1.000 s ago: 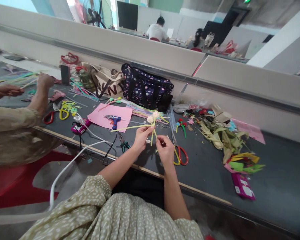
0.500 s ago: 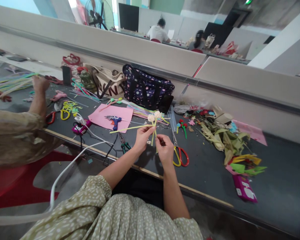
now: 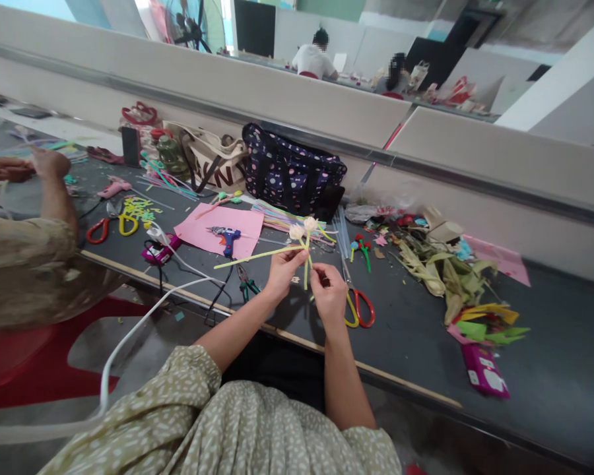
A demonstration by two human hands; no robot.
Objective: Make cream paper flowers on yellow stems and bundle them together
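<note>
My hands barely shifted, long straw end dipped – left hand [image 3: 283, 269] pinching yellow straw flowers [image 3: 303, 239], right hand [image 3: 329, 290] fingers closed on a stem, scissors [image 3: 357, 305] just beside.

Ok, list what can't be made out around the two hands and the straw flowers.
Head view only:
- Right hand: what its fingertips pinch is too small to tell.
- Straw flowers: stems inside the left hand are hidden.
- Scissors: partly covered by the right hand.
</note>
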